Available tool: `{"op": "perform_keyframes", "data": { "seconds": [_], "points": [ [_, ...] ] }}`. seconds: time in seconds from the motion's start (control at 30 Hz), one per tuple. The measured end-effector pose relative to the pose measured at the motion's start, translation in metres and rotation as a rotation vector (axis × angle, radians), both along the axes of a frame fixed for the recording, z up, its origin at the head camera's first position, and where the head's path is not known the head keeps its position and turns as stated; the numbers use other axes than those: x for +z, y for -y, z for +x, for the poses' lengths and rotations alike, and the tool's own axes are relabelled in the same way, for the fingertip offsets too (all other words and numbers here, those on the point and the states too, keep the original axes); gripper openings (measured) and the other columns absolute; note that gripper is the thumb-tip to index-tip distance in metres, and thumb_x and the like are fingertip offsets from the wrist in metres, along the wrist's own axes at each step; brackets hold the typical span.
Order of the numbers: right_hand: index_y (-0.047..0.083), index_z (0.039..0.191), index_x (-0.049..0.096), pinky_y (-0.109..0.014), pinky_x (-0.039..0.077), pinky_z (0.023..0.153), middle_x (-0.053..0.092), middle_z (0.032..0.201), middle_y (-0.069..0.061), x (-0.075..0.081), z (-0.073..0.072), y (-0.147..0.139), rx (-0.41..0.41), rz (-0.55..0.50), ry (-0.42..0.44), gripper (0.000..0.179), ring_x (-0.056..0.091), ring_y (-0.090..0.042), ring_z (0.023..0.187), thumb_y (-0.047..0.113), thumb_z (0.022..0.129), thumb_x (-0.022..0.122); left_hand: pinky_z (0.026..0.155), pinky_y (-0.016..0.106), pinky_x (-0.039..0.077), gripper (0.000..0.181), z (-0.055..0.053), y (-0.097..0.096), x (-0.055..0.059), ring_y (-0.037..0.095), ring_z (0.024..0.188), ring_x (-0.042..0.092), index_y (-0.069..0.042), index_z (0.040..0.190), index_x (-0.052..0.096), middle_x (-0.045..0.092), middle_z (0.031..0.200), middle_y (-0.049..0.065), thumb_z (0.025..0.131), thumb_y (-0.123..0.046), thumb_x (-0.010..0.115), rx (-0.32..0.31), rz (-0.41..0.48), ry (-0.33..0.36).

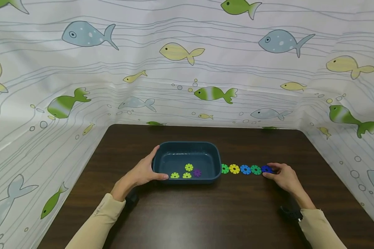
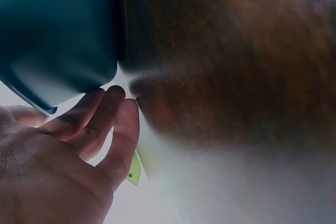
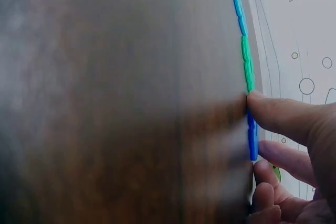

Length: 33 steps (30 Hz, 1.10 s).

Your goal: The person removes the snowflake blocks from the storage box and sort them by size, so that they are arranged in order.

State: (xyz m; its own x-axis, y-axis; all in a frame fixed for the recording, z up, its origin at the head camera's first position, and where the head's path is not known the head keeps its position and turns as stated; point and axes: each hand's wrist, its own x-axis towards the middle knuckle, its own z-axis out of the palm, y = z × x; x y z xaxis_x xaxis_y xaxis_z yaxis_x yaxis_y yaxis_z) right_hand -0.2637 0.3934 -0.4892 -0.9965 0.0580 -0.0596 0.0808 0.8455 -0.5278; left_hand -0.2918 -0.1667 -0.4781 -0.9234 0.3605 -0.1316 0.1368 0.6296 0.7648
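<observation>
At the left end of a dark blue rectangular dish [image 1: 187, 180], my left hand [image 1: 144, 171] grips its side, thumb along the near rim. The left wrist view shows the fingers [image 2: 126, 124] right at the dish's outer wall [image 2: 58, 35]. My right hand [image 1: 283, 176] pinches a dark blue notched plastic disc [image 1: 266, 169] at the right end of a row, the thumb on its near edge. Leftward from it run a green disc [image 1: 256, 169], a light blue disc [image 1: 245, 169], a yellow disc [image 1: 234, 168] and another green disc [image 1: 225, 168], partly hidden by the dish.
Inside the dish lie several yellow-green discs [image 1: 188, 167] and a purple disc [image 1: 197, 172]. The brown tabletop [image 1: 199, 214] carries everything. A fish-patterned white sheet [image 1: 180, 76] rises behind the table and along both sides.
</observation>
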Motion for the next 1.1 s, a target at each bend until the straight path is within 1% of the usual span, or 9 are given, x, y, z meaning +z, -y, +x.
{"op": "perform_keyframes", "data": {
  "seconds": [0.13,0.3,0.37,0.43,0.53,0.67,0.83,0.97,1.1],
  "points": [
    [-0.009,0.147,0.059,-0.037,0.052,0.076,0.068,0.13,-0.034,0.007,0.002,0.004,-0.027,0.003,-0.047,0.066,0.065,-0.035,0.101,0.035,0.102,0.079,0.126,0.075,0.034,0.138,-0.001,0.0,0.0,0.051,0.156,0.041,-0.015,0.177,0.002,0.026,0.178,0.028,0.081,-0.057,0.092,-0.003,0.003,0.0],
    [-0.005,0.142,0.065,-0.026,0.045,0.068,0.072,0.117,-0.026,0.025,0.004,0.029,-0.042,-0.032,-0.203,0.057,0.058,-0.021,0.087,0.033,0.102,0.079,0.126,0.075,0.035,0.138,-0.002,0.0,0.001,0.05,0.154,0.042,-0.015,0.177,0.002,0.027,0.178,0.028,0.081,-0.056,0.092,-0.002,0.01,0.006],
    [-0.003,0.139,0.067,-0.024,0.044,0.065,0.074,0.11,-0.021,0.033,0.005,0.046,-0.026,-0.055,-0.257,0.051,0.055,-0.015,0.083,0.03,0.102,0.079,0.126,0.074,0.036,0.137,-0.002,0.0,0.002,0.05,0.153,0.043,-0.015,0.177,0.002,0.028,0.177,0.028,0.082,-0.054,0.092,0.001,0.015,0.008],
    [-0.002,0.137,0.069,-0.024,0.044,0.064,0.074,0.105,-0.018,0.042,0.005,0.063,-0.003,-0.084,-0.28,0.046,0.054,-0.012,0.08,0.026,0.102,0.079,0.126,0.075,0.035,0.136,-0.003,0.0,0.002,0.05,0.155,0.041,-0.015,0.177,0.002,0.026,0.178,0.027,0.082,-0.054,0.092,0.001,0.01,0.004],
    [-0.001,0.132,0.072,-0.022,0.045,0.065,0.074,0.1,-0.015,0.048,0.006,0.09,0.05,-0.118,-0.297,0.038,0.055,-0.012,0.08,0.021,0.102,0.079,0.126,0.075,0.035,0.136,-0.002,0.001,0.001,0.05,0.156,0.04,-0.016,0.177,0.002,0.026,0.179,0.027,0.083,-0.055,0.092,0.001,-0.003,0.006],
    [0.0,0.127,0.075,-0.02,0.049,0.067,0.073,0.098,-0.012,0.051,0.004,0.127,0.134,-0.181,-0.281,0.032,0.058,-0.015,0.082,0.016,0.1,0.081,0.126,0.075,0.035,0.136,0.001,0.002,0.0,0.05,0.156,0.04,-0.016,0.177,0.002,0.025,0.179,0.026,0.082,-0.056,0.091,0.004,-0.02,0.013],
    [-0.001,0.123,0.076,-0.022,0.05,0.069,0.073,0.096,-0.01,0.053,-0.003,0.171,0.244,-0.237,-0.229,0.03,0.06,-0.016,0.082,0.015,0.099,0.081,0.126,0.075,0.036,0.135,0.002,0.002,0.0,0.049,0.156,0.041,-0.016,0.177,0.003,0.026,0.179,0.026,0.083,-0.055,0.091,0.008,-0.006,0.006],
    [-0.002,0.124,0.076,-0.023,0.049,0.071,0.072,0.096,-0.009,0.051,-0.011,0.202,0.331,-0.229,-0.177,0.031,0.059,-0.015,0.082,0.016,0.099,0.081,0.127,0.075,0.035,0.135,0.002,0.001,0.0,0.05,0.157,0.039,-0.016,0.177,0.003,0.025,0.18,0.025,0.083,-0.055,0.091,0.009,-0.007,0.013],
    [-0.002,0.125,0.077,-0.025,0.052,0.074,0.073,0.099,-0.009,0.047,-0.022,0.228,0.391,-0.191,-0.111,0.032,0.06,-0.015,0.085,0.014,0.098,0.081,0.127,0.075,0.035,0.135,0.002,0.0,0.002,0.05,0.156,0.04,-0.016,0.177,0.003,0.025,0.179,0.026,0.082,-0.055,0.092,0.012,0.008,0.017]
  ]
}}
